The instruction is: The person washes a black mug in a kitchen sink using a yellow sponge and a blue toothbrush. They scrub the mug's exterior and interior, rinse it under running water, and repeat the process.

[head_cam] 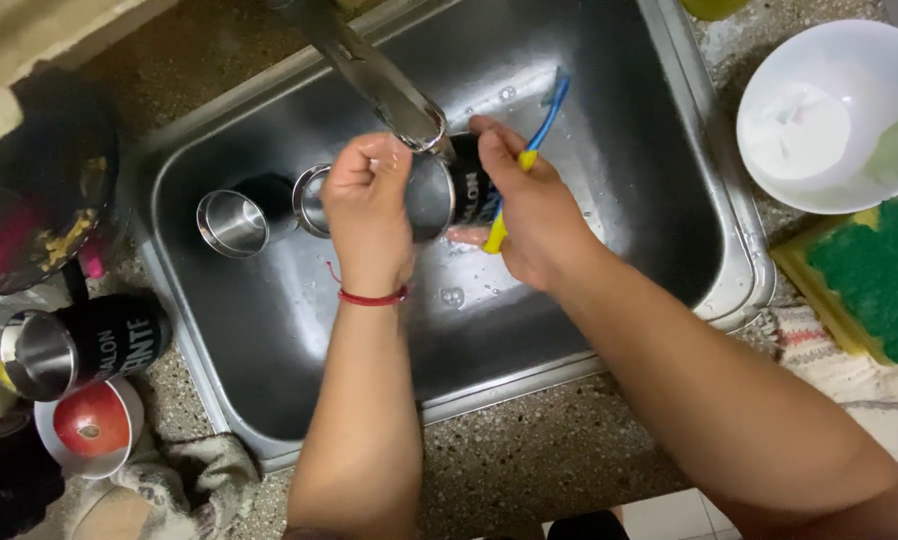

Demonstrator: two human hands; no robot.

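Both grips on black cup (464,190), apparently white-lettered, under tap (374,75).

Two labels noted: white lettering on the black steel mug (466,190) over the sink; same on the black mug (89,340) lying on the worktop, left.

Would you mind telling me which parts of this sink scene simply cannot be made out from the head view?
- Black cup: its mouth and inside are hidden behind the left hand and the tap.
- Blue-and-yellow brush: its working end is hidden by the right hand and the cup.
- Dark pan: cut off by the left edge.
- White bowl: its contents are too washed out to tell.
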